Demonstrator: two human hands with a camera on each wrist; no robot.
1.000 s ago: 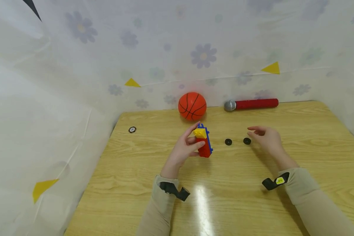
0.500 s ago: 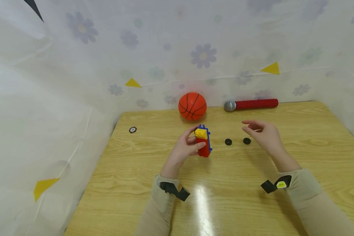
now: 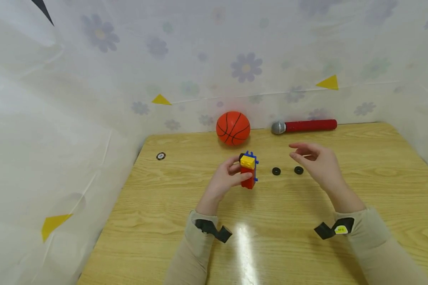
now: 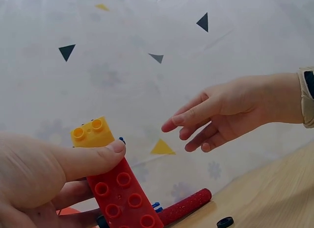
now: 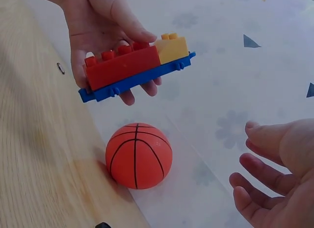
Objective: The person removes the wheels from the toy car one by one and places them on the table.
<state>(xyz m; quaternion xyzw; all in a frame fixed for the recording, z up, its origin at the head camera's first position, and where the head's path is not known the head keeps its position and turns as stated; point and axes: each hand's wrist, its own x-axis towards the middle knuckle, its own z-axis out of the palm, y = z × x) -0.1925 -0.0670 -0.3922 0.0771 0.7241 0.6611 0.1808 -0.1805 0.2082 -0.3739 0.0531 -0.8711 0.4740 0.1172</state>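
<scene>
My left hand holds up a toy car of building blocks, gripping it between thumb and fingers. A long red block and a yellow block sit on a blue base with short bare axle pegs on the side facing right. On the far side a bit of black wheel shows by the fingers. Two black toy wheels lie flat on the table, right of the car. Slightly above and right of them hovers my right hand, fingers loosely bent, thumb and forefinger apart, holding nothing.
An orange toy basketball sits behind the car against the back sheet. To its right lies a red microphone with a silver head. A small dark-rimmed disc lies at the table's left. Flower-patterned sheeting encloses the wooden table.
My right hand has lifted away from the wheels, up and to the left. In my left hand the car has turned slightly and shifted a little right, so the black wheel shows more.
</scene>
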